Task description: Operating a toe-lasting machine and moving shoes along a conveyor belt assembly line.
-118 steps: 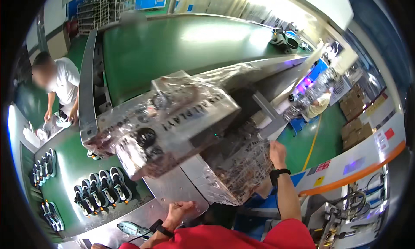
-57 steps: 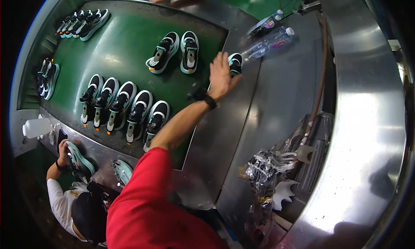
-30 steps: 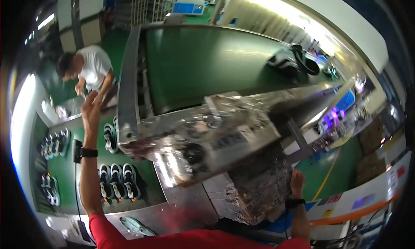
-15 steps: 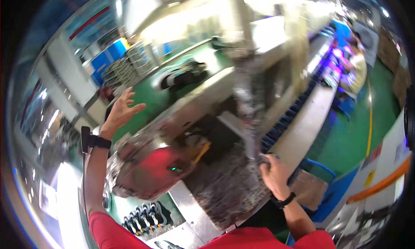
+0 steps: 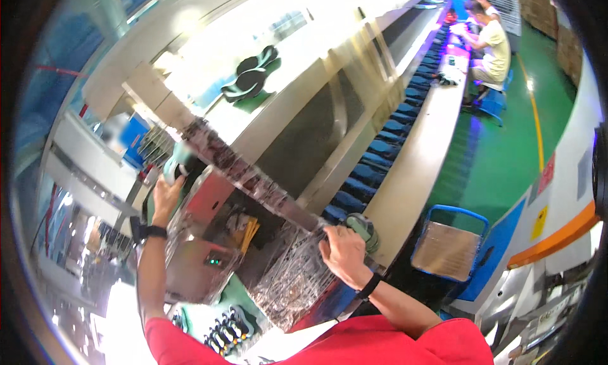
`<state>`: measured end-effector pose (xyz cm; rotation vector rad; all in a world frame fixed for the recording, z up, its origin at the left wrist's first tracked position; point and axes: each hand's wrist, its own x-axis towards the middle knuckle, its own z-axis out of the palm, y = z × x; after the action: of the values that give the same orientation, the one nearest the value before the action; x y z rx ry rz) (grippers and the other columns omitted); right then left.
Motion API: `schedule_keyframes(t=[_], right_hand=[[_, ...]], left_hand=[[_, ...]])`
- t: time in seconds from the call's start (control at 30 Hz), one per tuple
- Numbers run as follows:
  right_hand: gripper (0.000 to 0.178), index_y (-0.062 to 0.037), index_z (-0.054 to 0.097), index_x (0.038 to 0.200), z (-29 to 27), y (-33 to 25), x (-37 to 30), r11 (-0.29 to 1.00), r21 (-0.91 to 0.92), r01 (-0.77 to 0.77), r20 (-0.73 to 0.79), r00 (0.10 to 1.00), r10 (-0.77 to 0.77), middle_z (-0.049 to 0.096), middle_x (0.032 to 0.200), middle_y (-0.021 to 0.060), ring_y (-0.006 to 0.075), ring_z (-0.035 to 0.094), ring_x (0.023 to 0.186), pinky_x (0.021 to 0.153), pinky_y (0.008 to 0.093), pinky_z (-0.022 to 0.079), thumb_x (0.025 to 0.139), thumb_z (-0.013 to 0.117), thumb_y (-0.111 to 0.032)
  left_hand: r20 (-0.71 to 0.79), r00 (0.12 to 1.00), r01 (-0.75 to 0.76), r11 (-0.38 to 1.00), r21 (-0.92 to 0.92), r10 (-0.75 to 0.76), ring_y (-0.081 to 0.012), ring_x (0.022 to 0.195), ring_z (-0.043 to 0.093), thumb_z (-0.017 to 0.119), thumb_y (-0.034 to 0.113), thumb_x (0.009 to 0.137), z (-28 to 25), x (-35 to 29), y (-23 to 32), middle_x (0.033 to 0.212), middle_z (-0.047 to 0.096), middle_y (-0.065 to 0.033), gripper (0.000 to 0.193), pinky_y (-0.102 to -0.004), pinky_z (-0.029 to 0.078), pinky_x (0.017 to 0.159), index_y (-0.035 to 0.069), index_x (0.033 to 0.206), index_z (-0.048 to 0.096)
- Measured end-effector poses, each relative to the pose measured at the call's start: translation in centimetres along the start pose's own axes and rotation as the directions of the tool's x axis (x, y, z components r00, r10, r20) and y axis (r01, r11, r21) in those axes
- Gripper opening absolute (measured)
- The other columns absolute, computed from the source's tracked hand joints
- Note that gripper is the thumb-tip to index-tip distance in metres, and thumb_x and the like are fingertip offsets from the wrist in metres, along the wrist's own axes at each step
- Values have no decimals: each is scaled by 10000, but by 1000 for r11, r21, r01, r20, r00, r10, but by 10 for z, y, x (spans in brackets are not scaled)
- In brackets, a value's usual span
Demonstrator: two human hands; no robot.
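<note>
Green floor (image 5: 484, 150): ran down the right side, beneath a seated worker in a pale yellow top (image 5: 497, 51).
Pale worktop (image 5: 411, 175): stretched away as a long strip beside a row of dark-blue pads (image 5: 370, 165).
Plastic-wrapped box (image 5: 288, 276): stood between the forearms, with a narrow wrapped bar (image 5: 253, 178) slanting past its far side; that bar lay between the hands, so a good lift probably needed to clear it.
Blue-framed stool (image 5: 446, 248): stood at the right, well apart from both hands.
Left arm: rose steeply from the lower edge, the left hand (image 5: 166, 199) reaching forward past the wrapped control panel (image 5: 202, 273); bringing the elbow in on the way back would likely have spared the panel a knock.
Right arm: slanted up and inward from the lower right, the right hand (image 5: 344, 254) palm down with bent fingers at the bar's near end; whether its grip clasped that end or merely rested there, I could not tell. Bracing there probably steadied the long reach.
Row of shoes (image 5: 225, 332): sat low in view, near the left elbow.
Dark-and-white shoe (image 5: 178, 167): was at the left fingertips, beyond the panel, somewhat blurred; the left grip appeared closed around its near part. A firm hold on the sole, without squashing the upper, seemed the better way.
</note>
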<state>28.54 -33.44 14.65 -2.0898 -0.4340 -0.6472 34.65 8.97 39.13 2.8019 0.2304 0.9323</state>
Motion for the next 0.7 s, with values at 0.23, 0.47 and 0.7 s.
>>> schedule_keyframes(t=[0.23,0.47,0.7], right_hand=[[332,-50,607,1021,1,7,-3,999,-54,-3,93,996,8,622,866,142,313,618,785,689,424,496,750,719,-206],[520,-30,531,1208,-5,9,1,979,93,179,53,981,-184,596,1178,207,378,578,1054,861,455,491,780,735,-243],[810,21,377,1377,-41,-66,25,662,636,396,-178,910,-373,521,1321,197,356,528,1199,1039,430,404,778,779,-347]], left_hand=[[-260,961,133,984,117,-99,-378,797,652,721,357,747,-46,-24,53,853,684,-232,407,-440,487,755,-8,927,699],[-302,922,207,968,-141,-242,-98,583,571,687,416,838,-165,-65,106,625,605,-23,454,-260,444,562,-34,784,693],[-6,1000,-30,925,-379,30,-135,731,647,671,253,851,-113,-146,140,840,691,-70,263,-278,531,643,15,957,705]])
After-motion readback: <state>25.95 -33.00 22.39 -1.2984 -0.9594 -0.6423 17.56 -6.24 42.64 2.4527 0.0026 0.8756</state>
